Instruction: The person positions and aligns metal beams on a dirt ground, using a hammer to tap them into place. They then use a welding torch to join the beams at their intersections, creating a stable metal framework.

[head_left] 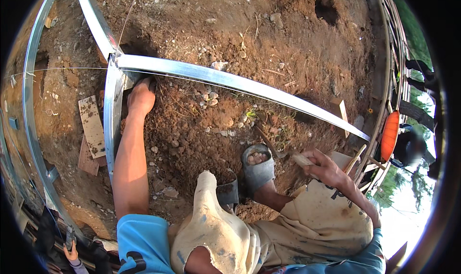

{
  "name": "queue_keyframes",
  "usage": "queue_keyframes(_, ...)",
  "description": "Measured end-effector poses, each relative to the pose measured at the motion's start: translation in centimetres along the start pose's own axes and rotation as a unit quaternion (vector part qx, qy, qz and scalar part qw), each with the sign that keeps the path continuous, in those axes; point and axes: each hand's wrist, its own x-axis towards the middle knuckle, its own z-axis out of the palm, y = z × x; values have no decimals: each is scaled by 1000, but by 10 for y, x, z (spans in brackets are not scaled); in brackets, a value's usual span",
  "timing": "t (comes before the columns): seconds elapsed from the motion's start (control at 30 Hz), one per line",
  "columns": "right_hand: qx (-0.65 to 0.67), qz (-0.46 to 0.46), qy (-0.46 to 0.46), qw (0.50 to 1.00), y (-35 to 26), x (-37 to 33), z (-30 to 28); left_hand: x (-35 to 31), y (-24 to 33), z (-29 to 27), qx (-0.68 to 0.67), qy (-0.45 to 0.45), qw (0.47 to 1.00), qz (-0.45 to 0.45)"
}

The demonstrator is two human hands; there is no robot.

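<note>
Fingers of the left hand (141, 100) reach beneath the silver metal beam (235, 83) near its corner, upper left of frame; tips hidden, can't tell how open or whether gripping. Right hand (330, 169) curls its fingers around a pale handle (301, 159), right of centre. Best: move slowly, knuckles off metal edges, handle clear of the sandal (260, 172).

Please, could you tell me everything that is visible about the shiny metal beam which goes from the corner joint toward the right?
The beam is long, narrow and silvery, apparently bare metal with a smooth, bright face. It slants down to the right across the picture above brown soil; its bend may come from the lens. Its left end meets other metal bars at the joint. A thin string runs close along its lower edge. The left hand is just below its left end; contact is unclear.
</note>
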Motion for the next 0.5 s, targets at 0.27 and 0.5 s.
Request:
queue_keyframes(0.27,15,-2,-7,1000,2,-6,-2,-11,-28,-6,-209,97,957,-176)
queue_keyframes(0.5,-36,31,5,999,-1,1,-5,8,-56,26,-544,150,811,-153)
